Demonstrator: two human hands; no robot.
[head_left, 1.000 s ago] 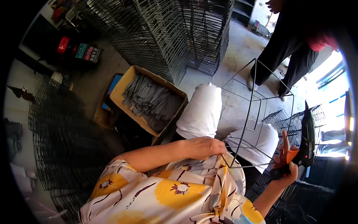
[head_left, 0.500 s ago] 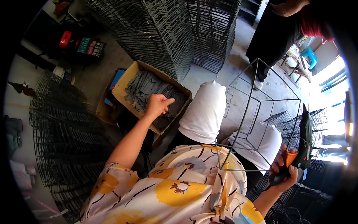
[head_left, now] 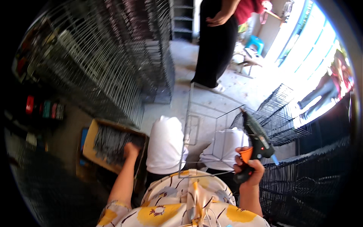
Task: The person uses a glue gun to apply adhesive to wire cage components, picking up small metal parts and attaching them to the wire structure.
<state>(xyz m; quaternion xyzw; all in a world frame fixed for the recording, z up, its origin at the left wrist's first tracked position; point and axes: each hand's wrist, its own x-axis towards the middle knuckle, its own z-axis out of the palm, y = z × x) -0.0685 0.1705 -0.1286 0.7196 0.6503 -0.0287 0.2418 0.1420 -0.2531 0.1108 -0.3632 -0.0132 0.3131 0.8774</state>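
Two bare hands show in the head view; the left hand (head_left: 131, 150) reaches down into a cardboard box (head_left: 90, 140), at the side nearest the left knee, its fingers at the grey strips (head_left: 109, 142) that lie heaped there; whether those fingers are apart, together or pinching a strip, I cannot tell; the right hand (head_left: 248, 166) is clamped around the handle of a dark glue gun (head_left: 260, 138), fingers by its orange trigger (head_left: 246, 154); the gun tilts, nozzle toward the upper left, and a pale blue stick (head_left: 275, 159) pokes out of its back end.

One wire frame (head_left: 188, 121), box-shaped and thin, lies over the lap, in front of the two white-covered knees (head_left: 165, 145); its near edge is close to the flowered shirt (head_left: 159, 213), and one upper corner is near the gun's nozzle; whether nozzle and wire touch, I cannot tell; what props the frame up is unclear too.

Tall stacks of wire racks (head_left: 102, 72) rise beyond the box, on the left; more wire racks (head_left: 280, 109) stand to the right, past the gun; ahead on the pale floor (head_left: 181, 68) stands a person in black trousers (head_left: 213, 45), near a blue stool (head_left: 255, 43); another person (head_left: 332, 83) shows, blurred, at the far right.
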